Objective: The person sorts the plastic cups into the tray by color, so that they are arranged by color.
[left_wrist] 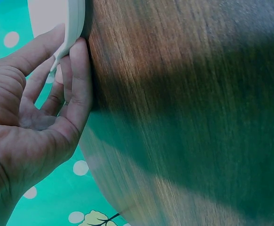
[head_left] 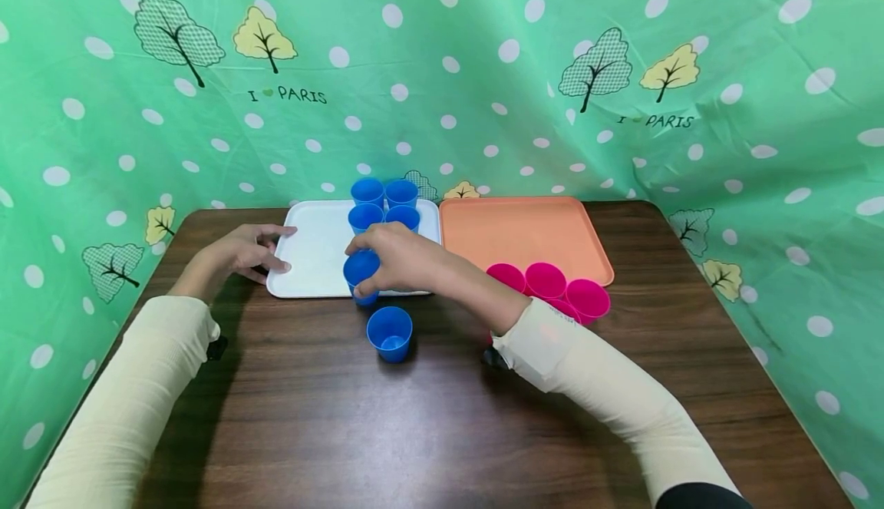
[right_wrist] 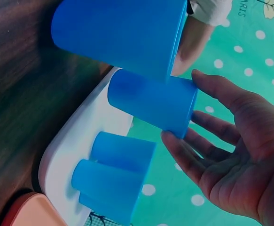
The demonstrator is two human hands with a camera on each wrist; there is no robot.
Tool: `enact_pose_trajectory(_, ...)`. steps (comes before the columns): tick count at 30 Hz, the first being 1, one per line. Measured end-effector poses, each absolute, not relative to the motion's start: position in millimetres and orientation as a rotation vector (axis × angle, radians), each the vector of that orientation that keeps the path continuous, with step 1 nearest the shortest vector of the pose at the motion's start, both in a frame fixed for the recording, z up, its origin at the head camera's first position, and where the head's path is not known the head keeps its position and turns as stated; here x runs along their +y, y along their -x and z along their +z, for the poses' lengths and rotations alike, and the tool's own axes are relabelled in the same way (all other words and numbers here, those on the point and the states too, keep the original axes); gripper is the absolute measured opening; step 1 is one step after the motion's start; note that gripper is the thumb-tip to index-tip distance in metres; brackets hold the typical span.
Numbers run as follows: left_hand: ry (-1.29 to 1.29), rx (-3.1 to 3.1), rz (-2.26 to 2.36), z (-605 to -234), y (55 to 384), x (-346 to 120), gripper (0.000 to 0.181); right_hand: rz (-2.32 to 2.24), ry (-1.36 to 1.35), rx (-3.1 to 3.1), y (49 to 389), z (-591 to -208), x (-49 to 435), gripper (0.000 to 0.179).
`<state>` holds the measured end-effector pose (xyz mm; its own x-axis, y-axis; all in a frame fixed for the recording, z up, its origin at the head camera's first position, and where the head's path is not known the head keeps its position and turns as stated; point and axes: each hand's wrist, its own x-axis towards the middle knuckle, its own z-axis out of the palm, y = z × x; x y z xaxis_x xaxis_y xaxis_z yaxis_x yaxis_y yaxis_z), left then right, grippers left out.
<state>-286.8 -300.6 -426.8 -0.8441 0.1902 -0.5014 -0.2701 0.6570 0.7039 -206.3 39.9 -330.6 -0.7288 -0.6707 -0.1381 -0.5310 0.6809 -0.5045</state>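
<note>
At the left end of the white tray (head_left: 314,252), my left hand (head_left: 242,252) pinches the rim; in the left wrist view, thumb and fingers lie on either side of the tray edge (left_wrist: 75,23). My right hand (head_left: 407,257) holds a blue cup (head_left: 361,267) by its top, thumb and fingertips at opposite sides of the mouth. This cup is over the tray's front edge; whether its base touches cannot be told. Another blue cup (head_left: 390,334) stands upright on the table nearer me. Several blue cups (head_left: 367,191) stand in rows at the tray's right side, partly behind the right hand.
An orange tray (head_left: 514,225) lies against the white tray's right end. Several pink cups (head_left: 545,280) stand together by its front edge, partly hidden by my right forearm. Behind the brown table (head_left: 290,401) hangs a green dotted cloth (head_left: 449,94).
</note>
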Motion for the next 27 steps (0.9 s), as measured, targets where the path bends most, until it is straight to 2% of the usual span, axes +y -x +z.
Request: enact_pose_trajectory(27, 0.064, 2.328, 1.11, -428, 288, -302, 0.093, -0.566, 0.818, 2.669, 224, -344, 20, 0.067)
